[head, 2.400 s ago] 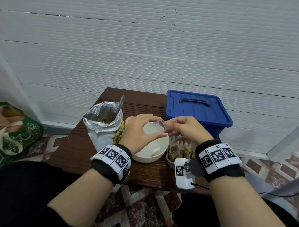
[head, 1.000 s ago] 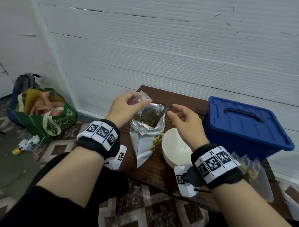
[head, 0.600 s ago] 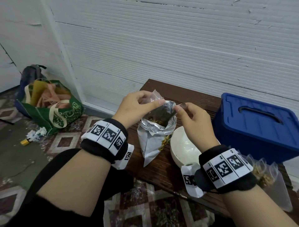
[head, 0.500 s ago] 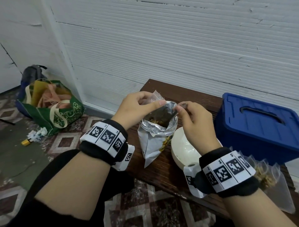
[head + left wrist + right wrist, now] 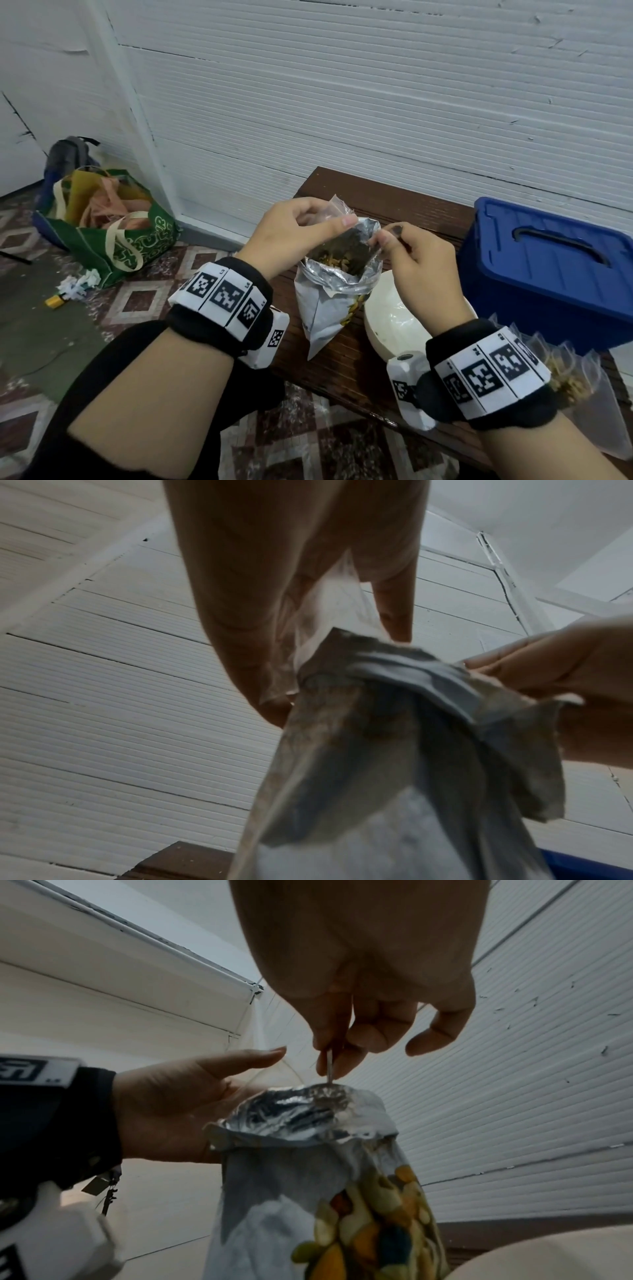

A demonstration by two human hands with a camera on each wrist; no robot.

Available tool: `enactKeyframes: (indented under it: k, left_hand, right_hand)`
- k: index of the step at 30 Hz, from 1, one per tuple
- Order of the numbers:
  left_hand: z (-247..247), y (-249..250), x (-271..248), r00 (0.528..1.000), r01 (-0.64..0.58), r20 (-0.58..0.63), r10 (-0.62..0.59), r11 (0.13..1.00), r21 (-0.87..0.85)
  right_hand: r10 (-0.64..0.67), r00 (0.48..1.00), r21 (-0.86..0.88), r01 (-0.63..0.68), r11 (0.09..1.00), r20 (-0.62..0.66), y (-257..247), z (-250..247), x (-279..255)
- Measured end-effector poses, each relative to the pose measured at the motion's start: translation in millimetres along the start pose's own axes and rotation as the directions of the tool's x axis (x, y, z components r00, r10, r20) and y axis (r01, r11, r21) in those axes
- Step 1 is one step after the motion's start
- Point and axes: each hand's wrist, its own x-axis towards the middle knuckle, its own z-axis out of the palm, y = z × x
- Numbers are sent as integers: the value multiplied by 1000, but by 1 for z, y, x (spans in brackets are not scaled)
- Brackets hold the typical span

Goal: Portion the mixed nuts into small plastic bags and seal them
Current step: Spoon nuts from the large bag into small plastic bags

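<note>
A silver foil bag of mixed nuts [image 5: 334, 301] stands open on the brown table [image 5: 387, 202]. My left hand [image 5: 325, 219] pinches a small clear plastic bag [image 5: 337, 207] just above the foil bag's left rim. In the left wrist view the clear bag [image 5: 329, 607] hangs between thumb and fingers, against the foil bag [image 5: 394, 750]. My right hand [image 5: 388, 238] pinches a metal spoon's handle [image 5: 329, 1066], which runs down into the foil bag [image 5: 301, 1123]. The spoon's bowl is hidden inside.
A white bowl [image 5: 390, 329] sits right of the foil bag. A blue lidded box [image 5: 548, 267] stands at the back right. Several filled small bags [image 5: 568, 373] lie by my right wrist. A green tote bag [image 5: 113, 226] sits on the floor at left.
Both hands left the bowl and went to the foil bag. My right hand reached the spoon handle and now pinches it. The left hand kept the clear bag and settled at the rim.
</note>
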Motion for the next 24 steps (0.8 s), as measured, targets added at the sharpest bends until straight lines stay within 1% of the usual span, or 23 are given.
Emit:
enactKeyframes:
  k: [2,4,6,8,10,15,19,24]
  left_hand:
    - [0,0,0,1000,3,-5,-3,1000,-4]
    - [1,1,-1,1000,4,-6,-4,1000,-13]
    - [1,3,-2,1000,8,-9,-8,1000,-21]
    - [0,4,-3,1000,14,-12,-14,1000,-12]
    - [-1,5,-3,1000,15,-14,-15,1000,1]
    - [-3,9,-5,999,11,-32,-10,999,41]
    - [-8,11,-5,999,-6,-44,12,992,130]
    - [-19,13,-5,999,-27,-28,35,968,248]
  right_hand:
    - [77,997,70,-77,995,14,0,2,-1]
    - [144,990,133,-142,981,-3,0,6,-3]
    - [195,980,194,-182,964,-47,0,8,-4]
    - [230,967,216,-202,955,-112,0,5,-2]
    - [277,947,234,-236,943,-165,2,1,1]
    - [410,883,313,-332,890,-229,9,-8,8]
    - [431,860,327,-339,882,-273,10,-13,14]
    - [405,862,318,-309,896,-305,6,-20,23]
